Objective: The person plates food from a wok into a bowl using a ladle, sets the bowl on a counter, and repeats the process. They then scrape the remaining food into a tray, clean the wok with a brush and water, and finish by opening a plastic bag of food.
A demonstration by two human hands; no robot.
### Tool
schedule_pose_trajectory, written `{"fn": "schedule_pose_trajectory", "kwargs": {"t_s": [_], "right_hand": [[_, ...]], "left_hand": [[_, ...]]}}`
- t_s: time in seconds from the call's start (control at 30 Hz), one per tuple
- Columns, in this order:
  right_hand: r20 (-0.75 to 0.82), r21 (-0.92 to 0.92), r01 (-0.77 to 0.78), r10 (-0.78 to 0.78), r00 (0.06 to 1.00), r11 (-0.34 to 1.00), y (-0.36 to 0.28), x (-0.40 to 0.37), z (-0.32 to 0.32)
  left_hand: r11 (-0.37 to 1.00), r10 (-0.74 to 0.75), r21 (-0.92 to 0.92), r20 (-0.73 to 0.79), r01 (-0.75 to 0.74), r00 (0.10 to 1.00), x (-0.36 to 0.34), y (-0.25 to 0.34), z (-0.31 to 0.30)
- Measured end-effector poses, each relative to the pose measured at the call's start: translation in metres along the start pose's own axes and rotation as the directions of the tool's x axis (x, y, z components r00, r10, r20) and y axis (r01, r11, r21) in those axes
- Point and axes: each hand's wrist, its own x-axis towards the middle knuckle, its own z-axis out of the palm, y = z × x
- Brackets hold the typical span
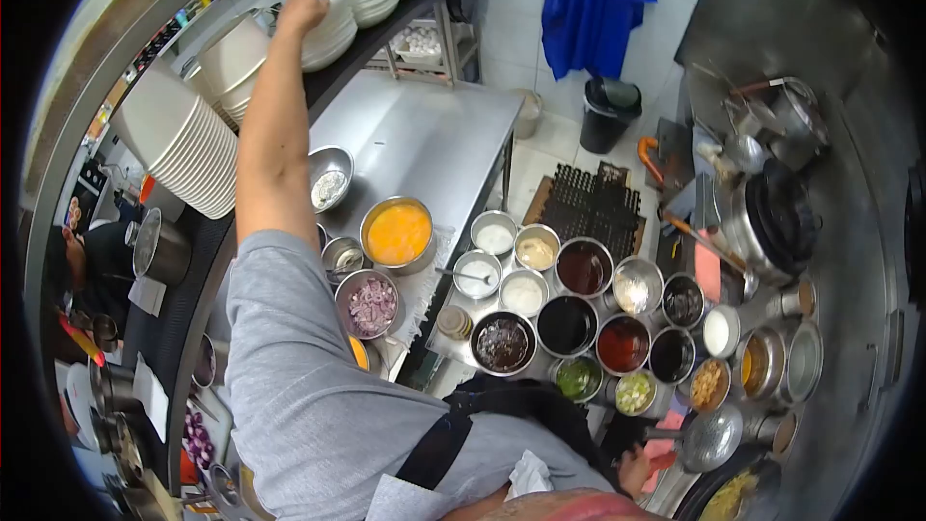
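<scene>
1. Your left hand point(305, 12) is up at the far left, arm stretched out, fingers curled at a stack of white bowls point(332, 42); you hide the fingertips, so I can't tell whether they grip.
2. That stack sits on the dark shelf point(394, 27), with another white stack point(373, 2) just beside it, on the far side.
3. Below your arm, to its right, the steel counter point(424, 116) carries a bowl of white powder point(330, 190), a pot of orange liquid point(396, 233) and, nearer you, chopped onion in a bowl point(372, 307).
4. Over at the near right, your right hand point(633, 471) shows only in part, beside a red handle point(663, 461); whether you're holding it, I can't tell.
5. Just right of there, a round metal strainer point(712, 439) lies above a dark pan point(699, 498) with yellowish food inside.
</scene>
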Motion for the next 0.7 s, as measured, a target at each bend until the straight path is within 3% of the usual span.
{"fn": "schedule_pose_trajectory", "kwargs": {"t_s": [0.03, 0.07, 0.1, 0.13, 0.2, 0.27, 0.3, 0.33, 0.4, 0.47, 0.5, 0.53, 0.57, 0.6, 0.63, 0.7], "right_hand": [[-0.020, -0.074, 0.104, -0.106, 0.994, 0.992, -0.026, -0.004, -0.009], [-0.058, -0.085, 0.226, -0.231, 0.971, 0.970, 0.018, 0.019, 0.015], [0.044, -0.018, 0.082, -0.081, 0.996, 0.996, -0.050, 0.010, -0.008], [-0.053, -0.013, 0.251, -0.251, 0.967, 0.968, -0.062, 0.018, -0.002], [0.016, 0.164, 0.235, -0.240, 0.971, 0.958, -0.108, 0.029, -0.012], [-0.020, 0.268, 0.334, -0.342, 0.940, 0.903, -0.169, 0.036, -0.016], [0.008, 0.383, 0.352, -0.384, 0.923, 0.854, -0.216, 0.031, -0.025], [-0.009, 0.482, 0.434, -0.492, 0.871, 0.761, -0.250, 0.031, -0.028], [0.098, 0.660, 0.402, -0.603, 0.791, 0.635, -0.307, 0.031, -0.034], [0.210, 0.873, 0.171, -0.669, 0.713, 0.456, -0.355, 0.025, -0.037], [0.207, 0.941, 0.073, -0.733, 0.648, 0.330, -0.371, 0.026, -0.032], [0.226, 0.969, -0.057, -0.773, 0.593, 0.239, -0.382, 0.026, -0.026], [0.265, 0.955, -0.267, -0.781, 0.566, 0.130, -0.392, 0.022, -0.027], [0.288, 0.909, -0.417, -0.721, 0.630, -0.002, -0.395, 0.013, -0.027], [0.319, 0.831, -0.535, -0.660, 0.680, -0.150, -0.392, 0.009, -0.027], [0.386, 0.826, -0.538, -0.524, 0.759, -0.171, -0.337, 0.028, -0.009]], "left_hand": [[0.999, 0.039, 0.004, -0.018, -0.039, 0.999, 0.006, -0.001, 0.000], [0.996, 0.085, 0.008, -0.030, -0.084, 0.996, 0.010, -0.001, -0.001], [0.989, 0.146, 0.051, -0.098, -0.142, 0.984, 0.012, -0.003, -0.001], [0.976, 0.209, 0.092, -0.156, -0.196, 0.965, 0.008, 0.004, -0.006], [0.964, 0.260, 0.018, -0.270, -0.265, 0.927, -0.007, 0.011, -0.027], [0.940, 0.341, 0.106, -0.312, -0.324, 0.887, -0.006, 0.002, -0.043], [0.923, 0.357, 0.027, -0.436, -0.384, 0.827, -0.038, 0.019, -0.061], [0.902, 0.354, -0.074, -0.437, -0.426, 0.827, -0.078, 0.045, -0.088], [0.731, 0.425, -0.298, -0.505, -0.614, 0.751, -0.162, 0.090, -0.124], [0.690, 0.492, -0.343, -0.424, -0.638, 0.760, -0.241, 0.127, -0.148], [0.594, 0.587, -0.365, -0.413, -0.717, 0.697, -0.283, 0.152, -0.158], [0.435, 0.673, -0.454, -0.410, -0.777, 0.616, -0.315, 0.171, -0.155], [0.210, 0.777, -0.421, -0.476, -0.882, 0.412, -0.342, 0.193, -0.147], [-0.004, 0.874, -0.467, -0.431, -0.884, 0.223, -0.368, 0.210, -0.141], [-0.113, 0.928, -0.607, -0.348, -0.786, 0.136, -0.396, 0.228, -0.133], [-0.180, 0.959, -0.690, -0.281, -0.701, 0.031, -0.450, 0.266, -0.103]]}}
